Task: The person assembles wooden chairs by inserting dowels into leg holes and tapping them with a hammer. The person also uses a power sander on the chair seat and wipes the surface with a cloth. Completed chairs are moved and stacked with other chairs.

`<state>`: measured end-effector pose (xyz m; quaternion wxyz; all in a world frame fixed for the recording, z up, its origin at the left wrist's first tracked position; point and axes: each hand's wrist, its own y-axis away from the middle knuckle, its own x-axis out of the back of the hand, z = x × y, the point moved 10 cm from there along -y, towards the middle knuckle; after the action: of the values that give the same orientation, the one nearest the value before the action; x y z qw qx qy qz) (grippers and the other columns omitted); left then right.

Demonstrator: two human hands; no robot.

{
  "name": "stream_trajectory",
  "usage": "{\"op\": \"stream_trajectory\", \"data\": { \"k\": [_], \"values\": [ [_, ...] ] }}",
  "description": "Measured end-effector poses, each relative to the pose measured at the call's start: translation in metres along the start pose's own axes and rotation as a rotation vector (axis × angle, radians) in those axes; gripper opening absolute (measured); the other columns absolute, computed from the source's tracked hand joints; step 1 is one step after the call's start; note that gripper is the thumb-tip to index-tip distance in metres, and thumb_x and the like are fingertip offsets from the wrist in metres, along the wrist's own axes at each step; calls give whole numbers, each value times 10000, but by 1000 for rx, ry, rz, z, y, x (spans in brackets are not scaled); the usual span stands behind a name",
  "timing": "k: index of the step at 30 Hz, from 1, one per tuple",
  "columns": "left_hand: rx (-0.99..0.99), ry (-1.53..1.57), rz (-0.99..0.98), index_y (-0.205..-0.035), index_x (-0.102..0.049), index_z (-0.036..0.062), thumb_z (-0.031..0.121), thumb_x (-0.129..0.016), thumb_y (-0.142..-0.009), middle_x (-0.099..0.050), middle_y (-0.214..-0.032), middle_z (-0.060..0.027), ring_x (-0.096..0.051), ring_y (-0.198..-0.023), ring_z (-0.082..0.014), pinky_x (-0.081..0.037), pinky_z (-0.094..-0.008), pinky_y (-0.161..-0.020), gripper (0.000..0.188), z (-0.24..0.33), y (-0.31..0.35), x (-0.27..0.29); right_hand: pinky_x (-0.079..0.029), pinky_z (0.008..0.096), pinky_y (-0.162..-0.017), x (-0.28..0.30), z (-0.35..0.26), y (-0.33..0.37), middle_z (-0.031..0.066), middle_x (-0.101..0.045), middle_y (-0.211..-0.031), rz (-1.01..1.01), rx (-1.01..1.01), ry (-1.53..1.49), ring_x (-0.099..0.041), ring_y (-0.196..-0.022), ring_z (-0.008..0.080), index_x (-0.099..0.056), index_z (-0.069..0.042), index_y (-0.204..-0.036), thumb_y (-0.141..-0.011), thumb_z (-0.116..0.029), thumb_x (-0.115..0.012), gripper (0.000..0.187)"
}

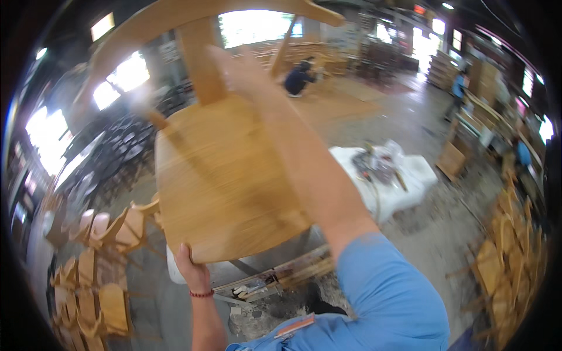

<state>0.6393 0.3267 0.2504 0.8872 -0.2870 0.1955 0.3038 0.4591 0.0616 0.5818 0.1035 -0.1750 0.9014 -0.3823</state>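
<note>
A light wooden chair (pixel 234 181) fills the middle of the view, its broad seat facing me and its curved backrest (pixel 158 20) at the top. My left hand (pixel 192 270), with a red bead bracelet at the wrist, grips the seat's front edge, thumb on top. My right arm reaches across the seat's right side. Smeared by motion, my right hand (pixel 240 70) is at the chair's back splat (pixel 201 64); whether its fingers close round the wood cannot be told. The chair's legs are mostly hidden behind the seat.
A white-covered table (pixel 404 193) holding a plastic bag and small tools stands beyond my right arm. Wooden chairs crowd the lower left (pixel 114 307) and right (pixel 503 269). A person in dark clothes (pixel 298 77) crouches at the back; another in blue (pixel 458 88) is far right.
</note>
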Motion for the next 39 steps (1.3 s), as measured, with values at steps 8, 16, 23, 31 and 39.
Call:
{"op": "stream_trajectory", "data": {
  "k": [8,16,23,31,39],
  "values": [
    [14,-261,-130,-1433,-302,-33,196,-551,-951,-448,-1365,-141,-437,-1250,-219,-339,-365,-1066,589,-22,124,-63,-435,589,-994,-47,-186,32,261,-160,-1554,96,-426,-491,-289,-1400,424,26,-88,-1535,-926,-543,-474,910],
    [50,-348,-542,-1419,-379,-18,307,-430,-1027,-463,-1420,-135,-411,-1340,-247,-329,-420,-1099,511,-40,136,-104,-515,438,-631,124,-240,128,164,-499,-904,339,-44,-647,-562,-721,298,-415,-47,-1149,-825,-474,-556,554],
    [402,388,-39,-1341,-461,-40,492,-429,-998,-505,-1381,-162,-478,-1275,-257,-365,-415,-1065,634,-39,-21,-125,-537,463,-570,283,-285,346,336,-549,-1136,384,22,-814,-630,-827,359,-502,-33,-1292,-892,-521,-520,631],
    [165,965,-583,-728,-415,113,174,-596,-951,-372,-705,-10,-453,-721,-138,-429,-283,-798,293,-17,-8,-262,-572,480,-696,476,-289,506,376,-383,-1361,355,65,-936,-596,-1016,419,-269,-58,-1500,-908,-596,-445,819],
    [329,998,-788,-739,-348,111,48,-502,-930,-334,-710,14,-375,-708,-126,-361,-277,-746,254,-25,153,-527,-576,365,-749,735,-246,747,145,-661,-1120,1436,-212,-265,-667,-883,248,-539,-28,-1310,-949,-517,-456,613]
  ]
}}
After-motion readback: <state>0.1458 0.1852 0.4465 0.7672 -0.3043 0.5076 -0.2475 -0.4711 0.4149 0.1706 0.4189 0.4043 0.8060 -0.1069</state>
